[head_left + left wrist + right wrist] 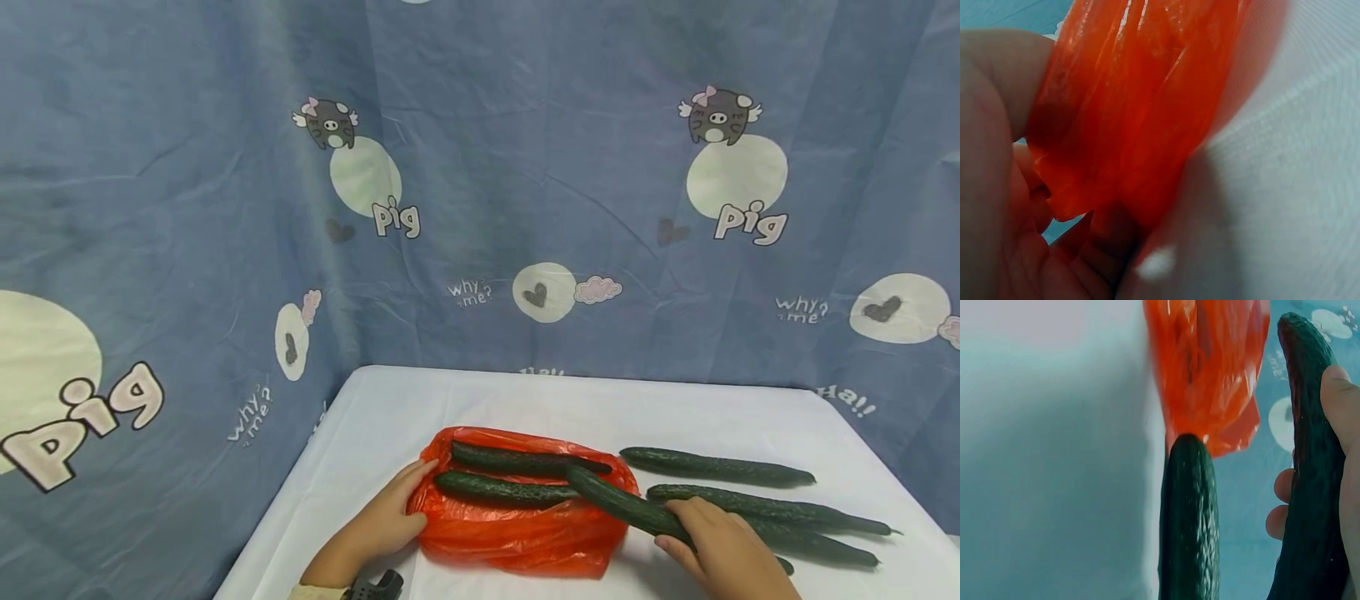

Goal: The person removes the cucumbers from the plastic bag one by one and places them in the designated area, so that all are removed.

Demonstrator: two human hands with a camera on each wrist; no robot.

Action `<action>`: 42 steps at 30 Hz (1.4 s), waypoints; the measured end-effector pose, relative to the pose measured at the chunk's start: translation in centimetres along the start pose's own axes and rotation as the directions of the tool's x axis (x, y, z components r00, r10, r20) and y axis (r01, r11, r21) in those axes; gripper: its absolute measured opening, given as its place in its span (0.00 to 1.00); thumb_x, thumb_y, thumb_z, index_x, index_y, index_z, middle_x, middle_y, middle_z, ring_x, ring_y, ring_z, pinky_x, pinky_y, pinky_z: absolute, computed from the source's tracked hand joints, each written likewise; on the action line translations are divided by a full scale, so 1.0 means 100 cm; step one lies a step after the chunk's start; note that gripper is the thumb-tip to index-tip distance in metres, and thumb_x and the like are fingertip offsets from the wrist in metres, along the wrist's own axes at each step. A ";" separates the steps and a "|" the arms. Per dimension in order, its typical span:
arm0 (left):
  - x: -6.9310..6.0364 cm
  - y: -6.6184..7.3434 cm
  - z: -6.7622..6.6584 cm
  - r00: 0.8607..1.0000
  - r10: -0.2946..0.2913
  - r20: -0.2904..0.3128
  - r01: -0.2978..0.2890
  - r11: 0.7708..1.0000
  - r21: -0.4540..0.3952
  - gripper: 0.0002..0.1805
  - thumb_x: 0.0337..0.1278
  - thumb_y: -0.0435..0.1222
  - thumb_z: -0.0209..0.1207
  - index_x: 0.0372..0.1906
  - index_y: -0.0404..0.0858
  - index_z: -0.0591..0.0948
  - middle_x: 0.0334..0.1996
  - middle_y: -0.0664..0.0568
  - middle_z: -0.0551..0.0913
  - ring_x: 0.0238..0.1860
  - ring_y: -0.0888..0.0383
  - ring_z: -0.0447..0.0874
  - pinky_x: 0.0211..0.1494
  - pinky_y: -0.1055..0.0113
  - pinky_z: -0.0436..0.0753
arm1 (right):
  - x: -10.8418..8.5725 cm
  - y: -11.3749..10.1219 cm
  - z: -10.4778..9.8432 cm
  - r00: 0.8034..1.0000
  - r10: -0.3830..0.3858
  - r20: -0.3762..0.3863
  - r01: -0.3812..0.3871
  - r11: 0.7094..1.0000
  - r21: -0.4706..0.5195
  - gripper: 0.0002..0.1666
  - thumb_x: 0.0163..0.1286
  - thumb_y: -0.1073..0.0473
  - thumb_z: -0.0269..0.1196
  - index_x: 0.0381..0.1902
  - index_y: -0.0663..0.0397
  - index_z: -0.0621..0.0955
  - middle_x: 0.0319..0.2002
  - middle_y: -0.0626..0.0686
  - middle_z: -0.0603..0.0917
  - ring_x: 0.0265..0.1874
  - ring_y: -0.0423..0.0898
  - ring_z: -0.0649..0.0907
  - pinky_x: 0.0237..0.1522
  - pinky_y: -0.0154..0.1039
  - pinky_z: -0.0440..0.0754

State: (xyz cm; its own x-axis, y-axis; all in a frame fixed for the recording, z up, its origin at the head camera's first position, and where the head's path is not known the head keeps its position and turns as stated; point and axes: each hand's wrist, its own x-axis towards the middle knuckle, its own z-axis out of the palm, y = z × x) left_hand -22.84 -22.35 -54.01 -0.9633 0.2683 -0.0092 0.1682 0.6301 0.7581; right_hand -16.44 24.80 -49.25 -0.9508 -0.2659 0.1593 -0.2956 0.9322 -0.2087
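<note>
A red plastic bag (517,537) lies on the table with its mouth spread wide, and two dark green cucumbers rest inside, a rear one (517,459) and a front one (498,490). My left hand (386,517) grips the bag's left edge; in the left wrist view the red film (1129,106) passes between thumb and fingers. My right hand (727,546) holds another cucumber (622,502), its front end over the bag's right side. The right wrist view shows the thumb and fingers wrapped round this cucumber (1313,462), above the table.
Right of the bag, more cucumbers lie on the white-covered table (465,396): a far one (712,467), a middle one (787,508) and a nearer one (817,543) partly behind my right hand. A blue printed curtain (480,167) stands behind and left of the table.
</note>
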 end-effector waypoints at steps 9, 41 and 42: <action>0.000 0.002 0.002 1.000 -0.001 0.000 0.001 1.000 -0.003 0.46 0.49 0.30 0.59 0.81 0.43 0.66 0.81 0.43 0.61 0.81 0.39 0.56 0.77 0.31 0.59 | -0.007 0.022 -0.002 1.000 0.003 0.011 -0.003 1.000 -0.017 0.29 0.67 0.34 0.68 0.53 0.48 0.84 0.43 0.43 0.85 0.40 0.43 0.84 0.40 0.49 0.84; 0.000 -0.003 0.001 1.000 0.004 0.000 -0.004 1.000 0.011 0.47 0.49 0.30 0.59 0.81 0.43 0.65 0.81 0.42 0.60 0.81 0.39 0.56 0.78 0.32 0.58 | -0.037 0.096 0.016 0.992 0.058 0.113 -0.047 0.994 -0.094 0.32 0.67 0.30 0.65 0.54 0.47 0.85 0.45 0.41 0.85 0.41 0.46 0.86 0.35 0.39 0.84; 0.000 -0.003 0.001 1.000 0.005 -0.003 -0.005 1.000 0.011 0.47 0.49 0.30 0.59 0.81 0.43 0.66 0.81 0.42 0.60 0.81 0.39 0.56 0.78 0.32 0.59 | -0.038 0.098 0.017 0.992 0.056 0.114 -0.044 0.994 -0.102 0.32 0.67 0.30 0.65 0.54 0.46 0.85 0.44 0.40 0.84 0.40 0.45 0.86 0.35 0.37 0.83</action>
State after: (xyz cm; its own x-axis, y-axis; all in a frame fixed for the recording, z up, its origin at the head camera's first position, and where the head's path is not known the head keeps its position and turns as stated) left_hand -22.90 -22.44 -54.33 -0.9631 0.2690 -0.0038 0.1749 0.6367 0.7510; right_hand -15.88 34.58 -53.52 -0.9702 -0.2395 0.0360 -0.2421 0.9632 -0.1165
